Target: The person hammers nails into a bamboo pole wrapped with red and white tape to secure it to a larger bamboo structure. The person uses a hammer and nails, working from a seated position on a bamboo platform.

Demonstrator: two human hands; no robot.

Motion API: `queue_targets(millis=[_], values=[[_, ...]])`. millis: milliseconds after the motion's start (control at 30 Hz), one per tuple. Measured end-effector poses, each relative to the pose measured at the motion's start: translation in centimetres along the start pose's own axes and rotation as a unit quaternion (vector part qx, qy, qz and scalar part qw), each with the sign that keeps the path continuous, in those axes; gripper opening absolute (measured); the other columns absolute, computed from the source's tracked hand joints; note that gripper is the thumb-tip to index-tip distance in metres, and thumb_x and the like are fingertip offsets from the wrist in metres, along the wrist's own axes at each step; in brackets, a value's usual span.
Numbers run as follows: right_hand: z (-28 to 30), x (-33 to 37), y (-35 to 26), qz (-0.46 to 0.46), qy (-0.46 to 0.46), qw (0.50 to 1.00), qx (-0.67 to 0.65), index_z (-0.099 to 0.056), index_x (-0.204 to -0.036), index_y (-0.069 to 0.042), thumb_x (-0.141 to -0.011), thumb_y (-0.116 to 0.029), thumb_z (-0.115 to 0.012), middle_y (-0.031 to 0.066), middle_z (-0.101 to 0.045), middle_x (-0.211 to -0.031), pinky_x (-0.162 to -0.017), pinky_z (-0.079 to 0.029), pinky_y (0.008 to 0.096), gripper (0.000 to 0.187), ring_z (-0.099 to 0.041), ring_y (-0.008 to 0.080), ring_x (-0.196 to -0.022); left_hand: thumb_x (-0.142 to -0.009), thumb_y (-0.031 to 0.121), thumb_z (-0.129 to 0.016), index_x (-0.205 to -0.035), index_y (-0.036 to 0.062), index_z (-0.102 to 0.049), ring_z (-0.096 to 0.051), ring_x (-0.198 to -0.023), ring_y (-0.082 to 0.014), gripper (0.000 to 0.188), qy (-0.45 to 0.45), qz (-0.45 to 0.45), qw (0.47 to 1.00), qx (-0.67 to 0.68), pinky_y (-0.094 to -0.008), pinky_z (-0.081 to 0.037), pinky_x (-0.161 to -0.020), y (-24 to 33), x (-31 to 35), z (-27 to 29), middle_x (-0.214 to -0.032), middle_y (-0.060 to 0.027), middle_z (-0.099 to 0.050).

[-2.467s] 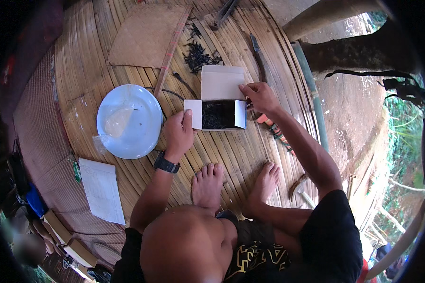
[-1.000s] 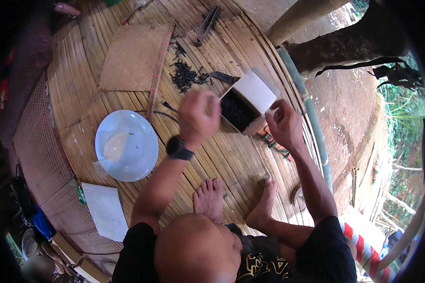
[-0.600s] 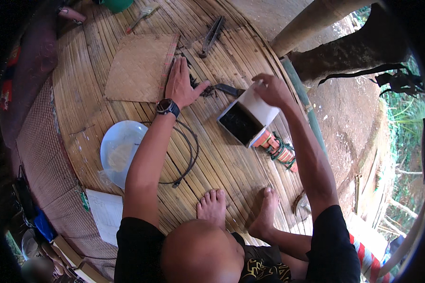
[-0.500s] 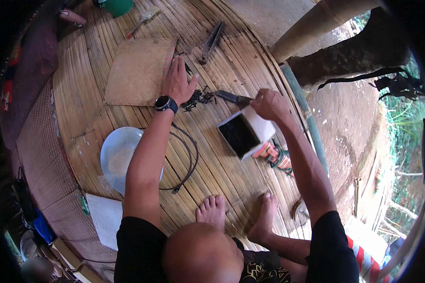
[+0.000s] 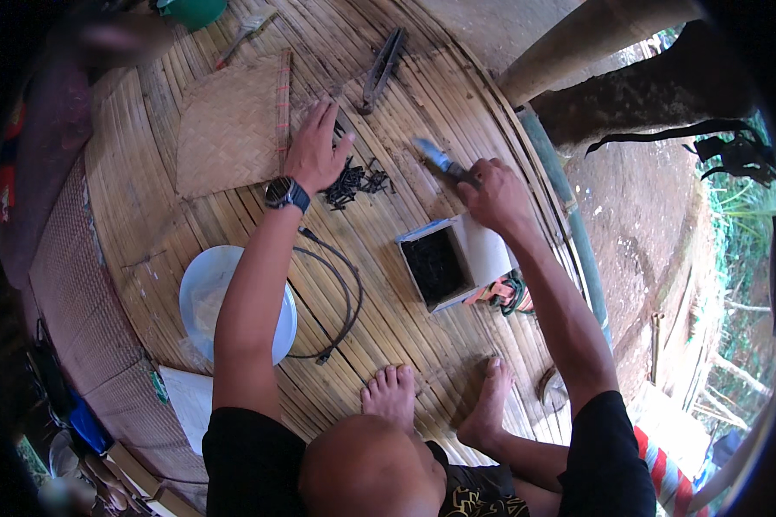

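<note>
My right hand [image 5: 498, 196] is closed around the handle of a knife [image 5: 444, 161], its blade pointing up and left above the bamboo slats. My left hand [image 5: 319, 151] lies with fingers stretched and thumb apart, beside a woven bamboo panel [image 5: 228, 129] and a heap of short black pieces [image 5: 353, 183]. A few black bits show by its fingertips; what lies under the palm is hidden. Just below my right hand stands an open white box [image 5: 485, 250] with dark contents inside.
Below my left forearm sit a pale blue basin [image 5: 286, 323] and a looped dark cable [image 5: 355, 302]. Dark tongs [image 5: 381, 73], a paintbrush [image 5: 248, 34] and a green container [image 5: 191, 10] lie at the far side. A red and green bundle [image 5: 510, 293] touches the box.
The knife and my right hand have moved slightly right, and the blade has lifted away from the black heap. My left hand has shifted a little left, and the woven panel appears farther left.
</note>
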State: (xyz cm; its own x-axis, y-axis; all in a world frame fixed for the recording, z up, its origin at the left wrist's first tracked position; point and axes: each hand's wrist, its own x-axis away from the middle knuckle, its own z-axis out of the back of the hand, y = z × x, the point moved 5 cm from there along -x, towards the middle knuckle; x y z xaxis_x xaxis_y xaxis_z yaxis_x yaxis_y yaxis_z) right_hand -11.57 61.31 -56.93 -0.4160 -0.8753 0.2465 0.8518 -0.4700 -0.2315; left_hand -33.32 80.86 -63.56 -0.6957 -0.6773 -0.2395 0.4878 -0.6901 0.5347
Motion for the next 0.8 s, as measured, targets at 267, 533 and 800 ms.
queue_targets(millis=[267, 533, 800], values=[[-0.1, -0.1, 1.8, -0.095, 0.006, 0.995, -0.024, -0.063, -0.104, -0.001, -0.082, -0.030, -0.069, 0.0179, -0.063, -0.105, -0.087, -0.048, 0.0414, 0.037, -0.062, 0.0334, -0.098, -0.090, 0.030, -0.056, -0.128, -0.0048, -0.048, -0.047, -0.121, -0.0417, 0.052, -0.007, -0.039, 0.990, 0.137, -0.0437, -0.039, -0.102, 5.3, 5.8, 1.1, -0.131, -0.0260, -0.049], [-1.1, 0.6, 2.7, -0.083, 0.085, 0.992, -0.053, -0.063, -0.098, -0.002, -0.081, -0.032, -0.069, 0.0183, -0.062, -0.097, -0.081, -0.049, 0.0447, 0.035, -0.062, 0.0354, -0.092, -0.079, 0.032, -0.070, -0.123, 0.0075, -0.053, -0.038, -0.125, -0.0396, 0.053, -0.017, -0.045, 0.999, -0.025, -0.0493, -0.032, -0.103, 7.1, 5.8, 0.8, -0.132, -0.0199, -0.043], [-2.3, 1.8, 2.7, -0.068, 0.151, 0.985, -0.037, -0.060, -0.103, -0.004, -0.083, -0.034, -0.066, 0.0157, -0.059, -0.102, -0.086, -0.046, 0.0432, 0.036, -0.056, 0.0331, -0.100, -0.078, 0.023, -0.069, -0.098, 0.0072, -0.055, -0.053, -0.100, -0.0345, 0.029, -0.040, -0.057, 0.996, -0.052, -0.0445, -0.046, -0.081, 8.0, 6.1, 0.1, -0.102, -0.0125, -0.053]])
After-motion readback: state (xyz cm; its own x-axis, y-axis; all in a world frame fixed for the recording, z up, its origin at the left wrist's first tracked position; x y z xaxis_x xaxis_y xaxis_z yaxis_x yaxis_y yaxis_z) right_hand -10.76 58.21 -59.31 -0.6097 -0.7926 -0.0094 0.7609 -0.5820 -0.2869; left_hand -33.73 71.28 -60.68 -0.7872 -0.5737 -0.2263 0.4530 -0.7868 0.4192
